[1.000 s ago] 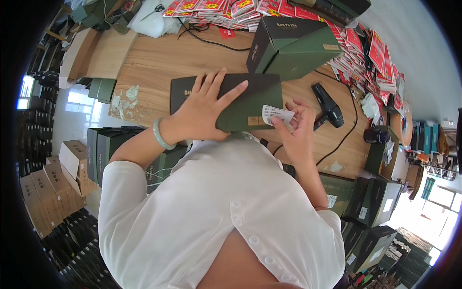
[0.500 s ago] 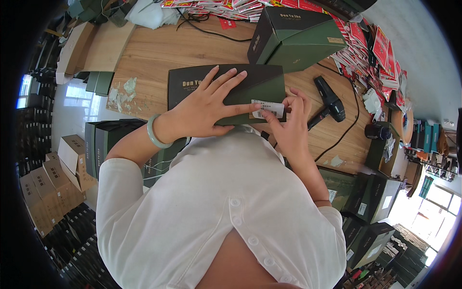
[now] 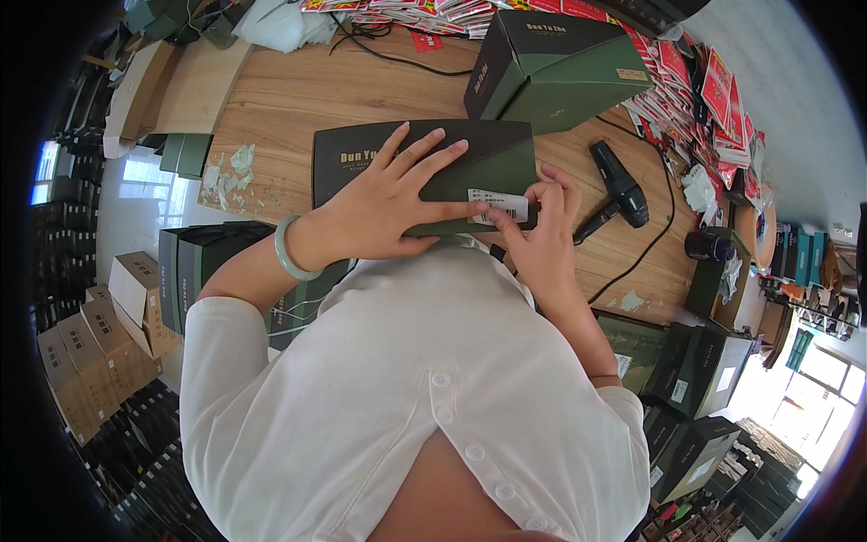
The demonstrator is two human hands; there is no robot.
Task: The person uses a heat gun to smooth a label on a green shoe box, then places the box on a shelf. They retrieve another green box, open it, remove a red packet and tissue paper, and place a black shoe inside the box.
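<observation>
A dark green and black box lies on the wooden table close to my body. My left hand rests flat on it with fingers spread, the index fingertip touching the left part of a white barcode label near the box's right front edge. At that label, my right hand has its thumb and bent fingers pinched on the label's right part, which lifts and curls off the box. The fingers partly hide the label's edge.
A black hair dryer with its cord lies to the right. Behind stands a larger green box, with red printed packets piled around it. Torn label scraps litter the table's left side. Cardboard boxes stand on the floor at left.
My right fingers have shifted slightly along the label. The box has moved a little under my hands. My left hand stays spread in nearly the same place.
</observation>
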